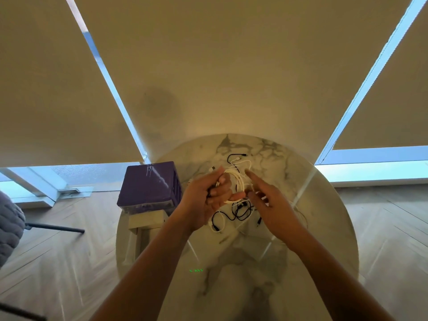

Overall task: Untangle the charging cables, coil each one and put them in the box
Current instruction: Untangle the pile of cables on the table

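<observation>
My left hand (pixel 206 195) grips a coil of white cable (pixel 237 181) above the round marble table (pixel 312 228). My right hand (pixel 268 202) is beside the coil, index finger stretched out, with a strand of the white cable running through its fingers. Below the hands, black cables (pixel 240 210) lie tangled with white ones on the tabletop. Another black cable end (pixel 234 156) rests farther back. A purple box (pixel 149 185) with slotted sides stands at the table's left edge.
A white box (pixel 148 220) lies in front of the purple one. Beige roller blinds cover the windows behind the table. A grey cushioned chair (pixel 10 225) stands on the wooden floor at far left.
</observation>
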